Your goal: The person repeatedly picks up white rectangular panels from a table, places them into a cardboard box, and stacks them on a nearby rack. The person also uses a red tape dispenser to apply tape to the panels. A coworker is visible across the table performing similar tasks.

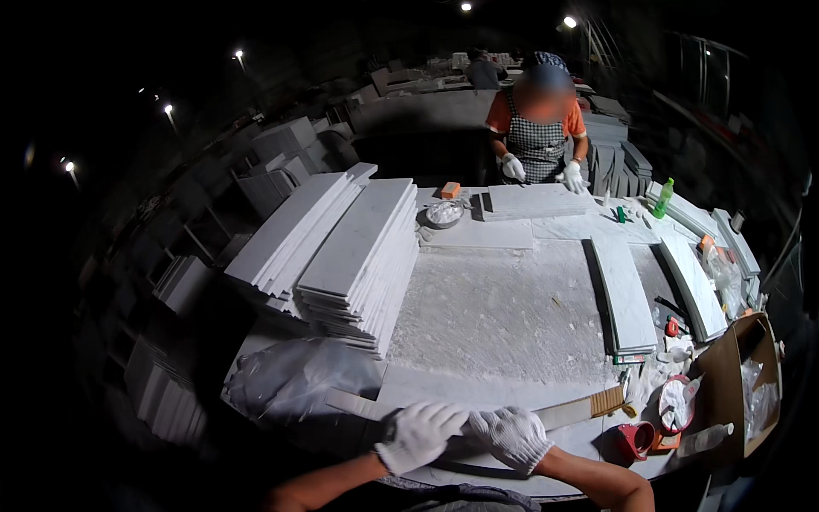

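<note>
An open brown cardboard box [740, 375] holding clear bags stands at the table's right edge

Matt white stone slabs [358, 247]; dusty rough worktable [503, 316]; knit cloth gloves [512, 433].

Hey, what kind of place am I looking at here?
Probably a stone or tile workshop: stacks of white slabs on a dusty worktable, and an aproned co-worker in gloves handling more slabs opposite.

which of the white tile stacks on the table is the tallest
The tile stack at the table's left, second from the edge, with many layers. The neighbouring stack is lower, and the right-side stacks hold only a few tiles.
</note>
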`<state>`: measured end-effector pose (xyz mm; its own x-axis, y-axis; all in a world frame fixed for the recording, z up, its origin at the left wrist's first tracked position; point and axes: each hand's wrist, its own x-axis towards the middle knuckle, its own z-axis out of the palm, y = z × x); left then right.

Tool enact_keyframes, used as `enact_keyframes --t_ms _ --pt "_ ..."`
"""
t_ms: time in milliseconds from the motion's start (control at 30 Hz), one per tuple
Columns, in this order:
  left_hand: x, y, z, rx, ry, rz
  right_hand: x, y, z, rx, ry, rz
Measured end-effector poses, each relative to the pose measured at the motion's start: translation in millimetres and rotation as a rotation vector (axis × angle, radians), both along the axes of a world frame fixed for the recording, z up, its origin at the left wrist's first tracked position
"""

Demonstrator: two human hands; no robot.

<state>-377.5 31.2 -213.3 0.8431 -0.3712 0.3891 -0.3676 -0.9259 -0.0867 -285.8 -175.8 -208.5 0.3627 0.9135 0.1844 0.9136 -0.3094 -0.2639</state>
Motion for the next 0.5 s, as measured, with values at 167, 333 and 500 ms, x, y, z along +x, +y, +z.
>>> enact_keyframes --t_ms 167,333,500 --pt "23 -16 -5 -0.107 0.22 0.085 8 -46 35 0.188 -0.175 -0.051" --pt "29 -19 4 -0.19 0.168 -0.024 10 -135 40 0.08 -0.279 -0.378" --pt "27 -18 9 -0.145 0.26 -0.043 31 -140 38 -0.103 -0.046 -0.292"
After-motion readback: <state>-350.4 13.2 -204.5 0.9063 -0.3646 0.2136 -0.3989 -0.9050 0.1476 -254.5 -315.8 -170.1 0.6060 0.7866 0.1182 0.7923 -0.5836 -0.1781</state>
